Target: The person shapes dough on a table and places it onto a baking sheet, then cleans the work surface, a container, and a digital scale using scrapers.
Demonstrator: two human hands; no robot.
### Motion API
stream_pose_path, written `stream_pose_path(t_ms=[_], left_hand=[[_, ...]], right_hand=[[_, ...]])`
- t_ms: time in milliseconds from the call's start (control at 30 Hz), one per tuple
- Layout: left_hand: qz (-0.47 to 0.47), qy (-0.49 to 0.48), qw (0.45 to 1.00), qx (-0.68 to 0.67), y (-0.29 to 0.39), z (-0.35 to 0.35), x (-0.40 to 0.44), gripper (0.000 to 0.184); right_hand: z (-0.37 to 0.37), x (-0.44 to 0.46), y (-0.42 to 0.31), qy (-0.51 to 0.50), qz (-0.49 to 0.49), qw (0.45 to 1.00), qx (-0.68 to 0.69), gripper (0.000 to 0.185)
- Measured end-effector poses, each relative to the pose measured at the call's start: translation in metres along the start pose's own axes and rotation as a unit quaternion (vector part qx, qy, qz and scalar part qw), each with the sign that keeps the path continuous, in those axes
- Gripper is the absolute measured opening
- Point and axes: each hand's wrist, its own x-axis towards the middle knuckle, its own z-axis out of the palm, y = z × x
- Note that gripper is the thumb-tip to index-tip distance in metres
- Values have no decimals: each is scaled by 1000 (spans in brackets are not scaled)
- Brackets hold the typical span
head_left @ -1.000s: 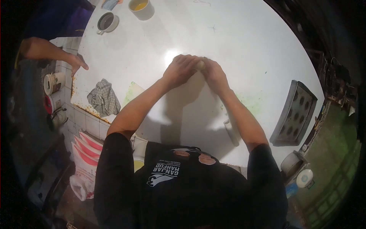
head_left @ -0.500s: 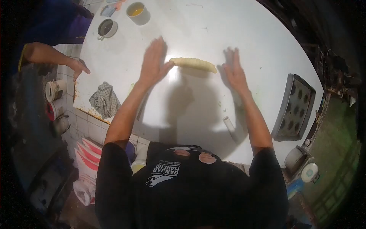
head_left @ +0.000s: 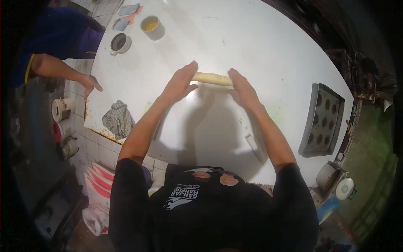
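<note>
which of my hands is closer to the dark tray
Your right hand: it is at the right end of the pale roll, left of the dark tray. Your left hand is at the roll's other end, farther away.

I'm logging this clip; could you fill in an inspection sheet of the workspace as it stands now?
Surface: white table, rust-stained at its left edge, with faint green smudges.
Job's things: ridged, pale yellow dough roll, lying crosswise between the hands.
Clutter: checked cloth, mug of dark contents, cup of yellow contents, bluish and orange papers, white cylinder, dark-rimmed metal tray with dark round patches.
Hands: left hand and right hand at the roll's two ends, fingers extended.
Cables: nothing seen on the table; the dark right background is unclear.
Surroundings: co-worker's hand at the table's left edge; saucepan beyond the near right corner.
</note>
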Motion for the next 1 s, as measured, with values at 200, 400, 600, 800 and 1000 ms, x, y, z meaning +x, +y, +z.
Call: stream_pose_path(t_ms=[200, 400, 600, 800, 1000], left_hand=[[-30, -12, 998, 49, -10, -3, -3, 75], [-109, -44, 993, -29, 1, -14, -2, 56], [-36, -30, 998, 48, -19, 6, 6, 39], [-14, -1, 1000, 15, 33, -11, -1, 59], [-85, -168, 976, 106, 26, -1, -2, 83]], right_hand=[[-5, -7, -11, -49, 172, 978, 107, 69], [-13, -21, -5, 12, 186, 972, 142, 67], [-9, -15, 14, 93, -8, 986, 137, 57], [12, -24, 8, 142, -10, 990, -2, 53], [7, -29, -3, 111, 28, 993, -30, 53]])
